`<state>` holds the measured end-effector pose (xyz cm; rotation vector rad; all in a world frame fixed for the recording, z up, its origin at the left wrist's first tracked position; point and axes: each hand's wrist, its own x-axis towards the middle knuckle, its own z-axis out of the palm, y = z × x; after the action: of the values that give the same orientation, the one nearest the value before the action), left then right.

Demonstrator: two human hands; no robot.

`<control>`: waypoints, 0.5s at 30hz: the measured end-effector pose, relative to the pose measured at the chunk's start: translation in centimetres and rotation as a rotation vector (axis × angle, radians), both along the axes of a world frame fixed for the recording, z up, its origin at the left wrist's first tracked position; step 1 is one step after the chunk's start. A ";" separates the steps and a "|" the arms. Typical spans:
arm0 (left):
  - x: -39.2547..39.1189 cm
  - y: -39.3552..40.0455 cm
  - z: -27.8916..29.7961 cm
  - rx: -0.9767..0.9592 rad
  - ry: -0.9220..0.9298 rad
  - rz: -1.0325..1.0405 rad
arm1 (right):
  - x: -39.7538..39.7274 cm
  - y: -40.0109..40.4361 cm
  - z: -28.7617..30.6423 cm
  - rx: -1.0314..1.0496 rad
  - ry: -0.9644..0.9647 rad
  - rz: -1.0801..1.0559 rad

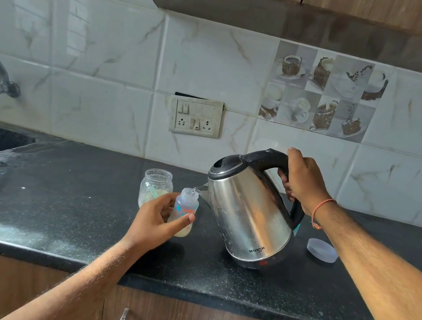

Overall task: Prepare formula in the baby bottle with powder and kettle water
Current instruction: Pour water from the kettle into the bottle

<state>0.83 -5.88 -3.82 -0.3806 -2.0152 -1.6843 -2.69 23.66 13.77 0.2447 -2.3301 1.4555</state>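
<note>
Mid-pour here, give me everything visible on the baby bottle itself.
The baby bottle is small, translucent plastic with red and blue printed markings. It has no cap or teat on; its mouth is open, right under the kettle spout, with water running in. Pale liquid or powder sits at its bottom. It stands about upright, held by the left hand whose thumb and fingers wrap its body. Whether its base touches the counter is unclear.

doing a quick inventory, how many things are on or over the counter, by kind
kettle: 1
baby bottle: 1
glass powder jar: 1
scoop in the jar: 1
round lid: 1
total: 5
</note>
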 end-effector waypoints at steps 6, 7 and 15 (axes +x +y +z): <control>-0.1 0.0 -0.2 0.024 -0.010 0.004 | 0.0 0.0 -0.1 -0.019 -0.001 0.001; -0.1 -0.1 -0.2 0.024 -0.011 0.006 | 0.0 0.0 -0.1 -0.021 -0.001 0.003; -0.1 -0.2 -0.1 0.030 -0.021 0.002 | 0.1 0.1 -0.1 -0.021 0.008 0.001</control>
<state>0.73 -6.05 -3.97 -0.3524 -2.0027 -1.7221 -2.56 23.71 13.62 0.2457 -2.3077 1.4761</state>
